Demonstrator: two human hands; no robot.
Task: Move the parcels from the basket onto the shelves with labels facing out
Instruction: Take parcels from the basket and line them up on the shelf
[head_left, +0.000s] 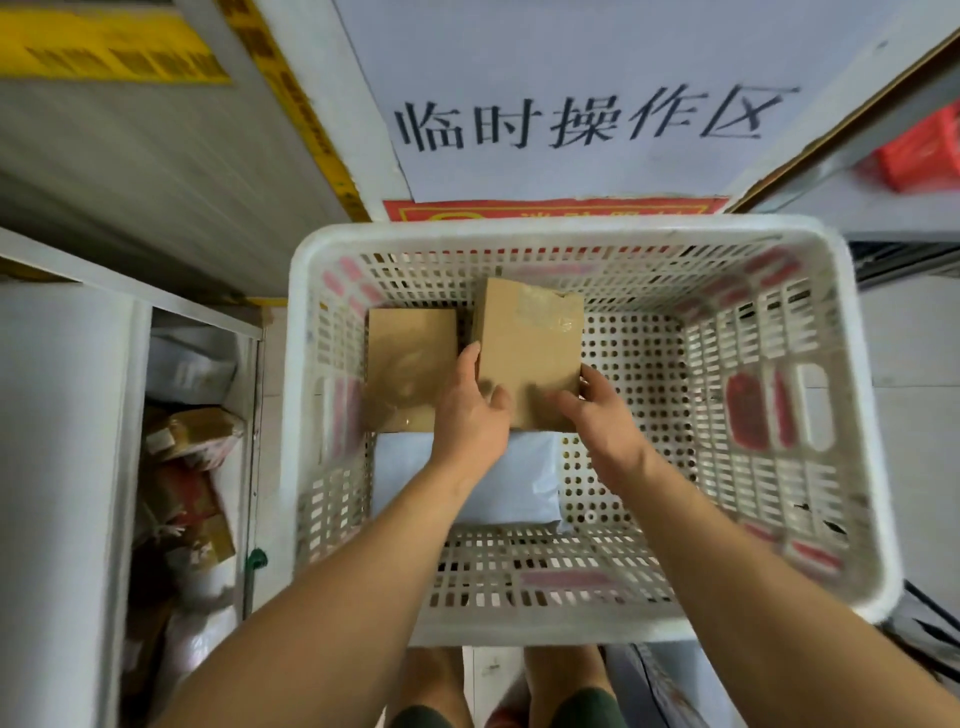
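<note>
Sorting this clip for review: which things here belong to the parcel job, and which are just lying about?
Job:
white perforated plastic basket
brown cardboard box held by both hands
flat brown cardboard box beside it
pale grey plastic mailer bag
left hand
right hand

Lying about:
handwritten white paper sign
red plastic crate
</note>
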